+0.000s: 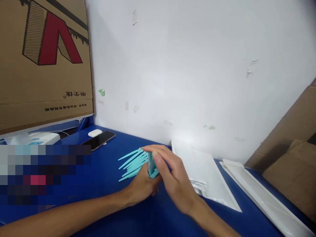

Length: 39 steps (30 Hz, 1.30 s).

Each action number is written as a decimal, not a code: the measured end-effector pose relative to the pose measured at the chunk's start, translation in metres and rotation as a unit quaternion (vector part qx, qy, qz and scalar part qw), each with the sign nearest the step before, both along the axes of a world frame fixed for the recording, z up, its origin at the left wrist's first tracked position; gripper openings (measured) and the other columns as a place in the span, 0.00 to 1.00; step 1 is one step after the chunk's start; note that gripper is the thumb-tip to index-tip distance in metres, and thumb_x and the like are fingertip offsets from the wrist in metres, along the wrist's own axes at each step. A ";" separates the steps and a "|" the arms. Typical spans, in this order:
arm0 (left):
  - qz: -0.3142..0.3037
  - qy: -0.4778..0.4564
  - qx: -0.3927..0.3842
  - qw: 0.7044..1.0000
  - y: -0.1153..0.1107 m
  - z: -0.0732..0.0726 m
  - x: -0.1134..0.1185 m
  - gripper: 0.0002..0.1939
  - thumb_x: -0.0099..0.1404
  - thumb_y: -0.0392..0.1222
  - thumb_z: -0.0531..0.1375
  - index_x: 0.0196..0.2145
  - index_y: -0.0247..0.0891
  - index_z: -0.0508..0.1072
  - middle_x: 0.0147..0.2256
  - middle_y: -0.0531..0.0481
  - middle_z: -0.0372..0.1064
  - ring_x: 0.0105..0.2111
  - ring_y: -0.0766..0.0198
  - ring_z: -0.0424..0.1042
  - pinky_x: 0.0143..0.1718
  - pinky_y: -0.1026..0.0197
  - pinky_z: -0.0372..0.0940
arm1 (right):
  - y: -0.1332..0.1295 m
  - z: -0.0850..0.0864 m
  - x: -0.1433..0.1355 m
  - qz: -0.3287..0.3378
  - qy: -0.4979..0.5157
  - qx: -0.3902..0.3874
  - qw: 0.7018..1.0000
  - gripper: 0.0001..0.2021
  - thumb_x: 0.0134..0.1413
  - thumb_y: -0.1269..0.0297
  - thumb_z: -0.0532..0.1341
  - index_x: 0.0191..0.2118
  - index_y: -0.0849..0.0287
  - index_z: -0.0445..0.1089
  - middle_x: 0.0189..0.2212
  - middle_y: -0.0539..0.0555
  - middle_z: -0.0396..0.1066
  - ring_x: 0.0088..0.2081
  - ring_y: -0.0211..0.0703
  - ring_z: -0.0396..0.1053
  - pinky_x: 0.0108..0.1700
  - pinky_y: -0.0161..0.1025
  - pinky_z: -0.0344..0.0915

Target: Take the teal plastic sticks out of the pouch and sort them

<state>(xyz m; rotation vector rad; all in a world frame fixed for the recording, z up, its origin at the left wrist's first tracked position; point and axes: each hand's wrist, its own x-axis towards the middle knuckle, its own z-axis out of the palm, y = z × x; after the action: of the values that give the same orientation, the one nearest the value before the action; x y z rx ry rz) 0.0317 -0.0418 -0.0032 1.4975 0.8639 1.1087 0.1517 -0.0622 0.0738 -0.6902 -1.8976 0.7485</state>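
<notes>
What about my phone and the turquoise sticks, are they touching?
Apart: the head view shows blue tabletop between the phone and the nearest tips of the turquoise sticks.

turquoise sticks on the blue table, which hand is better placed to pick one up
Probably the right hand: its fingers look extended and, in this view, reach toward the turquoise sticks. The left hand, though also close, appears closed around a turquoise bundle.

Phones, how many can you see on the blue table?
1. The phone lies on the blue table, left of the turquoise strips and beside a rounded white item. The pixelated patch at left may hide others.
</notes>
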 end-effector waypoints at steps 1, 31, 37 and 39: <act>-0.005 0.001 -0.009 1.000 -0.001 0.001 0.000 0.08 0.63 0.43 0.61 0.32 0.40 0.64 0.19 0.60 0.58 0.16 0.69 0.59 0.17 0.66 0.55 | 0.001 -0.001 0.000 -0.004 -0.009 0.004 1.000 0.16 0.70 0.59 0.51 0.53 0.46 0.74 0.51 0.49 0.72 0.56 0.43 0.66 0.59 0.42 0.61; -0.144 0.030 -0.161 0.976 -0.010 0.011 -0.024 0.20 0.61 0.56 0.64 0.28 0.34 0.68 0.23 0.54 0.65 0.18 0.74 0.57 0.19 0.67 0.48 | -0.009 -0.091 0.004 -0.062 0.192 -0.349 0.915 0.26 0.55 0.37 0.60 0.32 0.59 0.68 0.19 0.46 0.63 0.25 0.40 0.67 0.32 0.37 0.64; -0.127 0.040 -0.208 0.969 -0.012 0.016 -0.025 0.21 0.59 0.56 0.66 0.33 0.37 0.65 0.27 0.54 0.70 0.17 0.74 0.57 0.19 0.67 0.44 | -0.013 -0.079 0.007 -0.090 0.204 -0.340 0.913 0.28 0.49 0.34 0.62 0.30 0.60 0.67 0.18 0.46 0.62 0.21 0.36 0.63 0.28 0.34 0.60; -0.138 0.024 -0.218 0.966 -0.012 0.017 -0.025 0.19 0.62 0.55 0.64 0.34 0.37 0.65 0.29 0.51 0.72 0.18 0.73 0.59 0.19 0.66 0.43 | -0.014 -0.078 0.006 -0.095 0.213 -0.335 0.913 0.29 0.48 0.33 0.62 0.30 0.61 0.68 0.18 0.45 0.61 0.20 0.35 0.61 0.27 0.33 0.59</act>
<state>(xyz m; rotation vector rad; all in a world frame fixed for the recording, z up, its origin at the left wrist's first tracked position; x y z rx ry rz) 0.0067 -0.0542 0.0139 1.2320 0.8373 0.6287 0.1580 -0.0766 -0.0038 -1.0138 -1.1397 1.3205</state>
